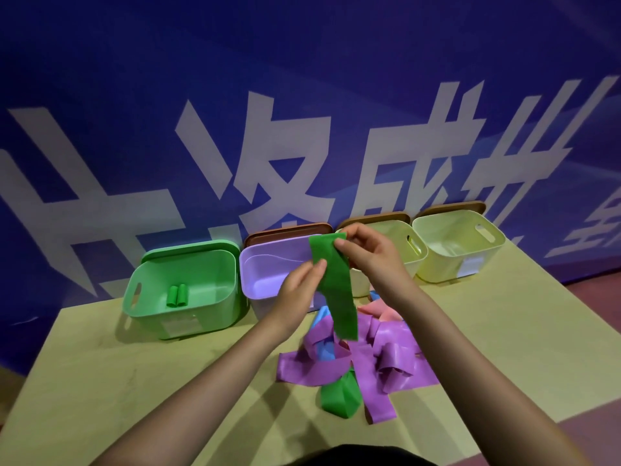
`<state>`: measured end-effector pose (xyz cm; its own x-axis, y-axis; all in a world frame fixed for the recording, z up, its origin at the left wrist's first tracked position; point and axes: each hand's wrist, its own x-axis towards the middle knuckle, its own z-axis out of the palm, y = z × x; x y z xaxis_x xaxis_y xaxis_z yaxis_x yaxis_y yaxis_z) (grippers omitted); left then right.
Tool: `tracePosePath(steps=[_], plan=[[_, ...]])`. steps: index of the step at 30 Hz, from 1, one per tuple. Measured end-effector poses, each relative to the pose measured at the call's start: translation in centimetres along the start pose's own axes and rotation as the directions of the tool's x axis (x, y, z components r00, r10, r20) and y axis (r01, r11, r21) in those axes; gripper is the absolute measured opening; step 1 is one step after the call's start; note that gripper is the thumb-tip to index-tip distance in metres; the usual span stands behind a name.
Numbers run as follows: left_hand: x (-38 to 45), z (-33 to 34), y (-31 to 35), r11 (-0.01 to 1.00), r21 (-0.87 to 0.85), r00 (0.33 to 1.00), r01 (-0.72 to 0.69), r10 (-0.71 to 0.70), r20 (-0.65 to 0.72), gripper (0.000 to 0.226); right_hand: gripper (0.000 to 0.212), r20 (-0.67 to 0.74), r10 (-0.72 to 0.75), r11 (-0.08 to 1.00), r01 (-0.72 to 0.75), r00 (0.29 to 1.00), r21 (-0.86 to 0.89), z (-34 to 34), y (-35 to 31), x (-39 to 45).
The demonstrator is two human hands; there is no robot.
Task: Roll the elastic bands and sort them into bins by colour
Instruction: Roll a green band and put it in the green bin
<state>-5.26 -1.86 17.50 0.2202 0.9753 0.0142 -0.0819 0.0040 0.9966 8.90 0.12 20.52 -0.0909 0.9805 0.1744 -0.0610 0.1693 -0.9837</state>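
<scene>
A flat green elastic band hangs in the air above the table. My right hand pinches its top end, and my left hand pinches its left edge a little lower. Below lies a tangled pile of bands, mostly purple, with blue, pink and one more green band. A green bin at the left holds two rolled green bands. To its right stand a purple bin and two pale yellow bins.
The bins stand in a row along the back of a pale wooden table, against a blue wall with large white characters. Brown lids lean behind the purple and yellow bins. The table's right edge drops to a reddish floor.
</scene>
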Motion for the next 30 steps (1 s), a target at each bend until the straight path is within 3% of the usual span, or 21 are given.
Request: tracePosePath(steps=[9,12,15,18,22,27,30], plan=[[-0.8,1.1,-0.9,0.996,-0.093,0.979,0.002,-0.021,-0.202,0.028,0.019,-0.150,-0.133,0.980,0.108,0.980,-0.166,-0.1,1.2,-0.6],[-0.8,0.8,-1.1,0.990,-0.138,0.974,0.042,-0.071,-0.214,0.027,0.020,-0.081,-0.241,0.938,0.211,0.967,-0.277,0.1,1.6,-1.2],[-0.4,0.4,-1.2,0.983,-0.173,0.969,0.058,-0.097,-0.228,0.027,0.020,0.088,-0.426,0.747,0.405,0.900,-0.527,-0.3,1.9,-1.5],[-0.5,0.5,-1.1,0.965,-0.250,0.968,0.077,-0.133,-0.215,0.032,0.021,0.211,-0.464,0.604,0.481,0.860,-0.636,-0.9,2.1,-1.5],[-0.8,0.6,-0.5,0.913,-0.385,0.974,0.134,-0.194,-0.121,0.043,0.023,0.288,-0.491,0.518,0.541,0.823,-0.663,-1.5,2.5,-1.5],[-1.2,0.3,-0.3,0.971,-0.235,0.977,0.046,-0.094,-0.194,0.025,0.025,0.320,-0.492,0.545,0.573,0.810,-0.612,-1.5,2.1,-1.8],[-1.6,0.0,-0.3,0.989,-0.145,0.980,0.002,-0.031,-0.195,0.025,0.033,0.202,-0.375,0.764,0.425,0.905,-0.486,-1.1,2.1,-2.6]])
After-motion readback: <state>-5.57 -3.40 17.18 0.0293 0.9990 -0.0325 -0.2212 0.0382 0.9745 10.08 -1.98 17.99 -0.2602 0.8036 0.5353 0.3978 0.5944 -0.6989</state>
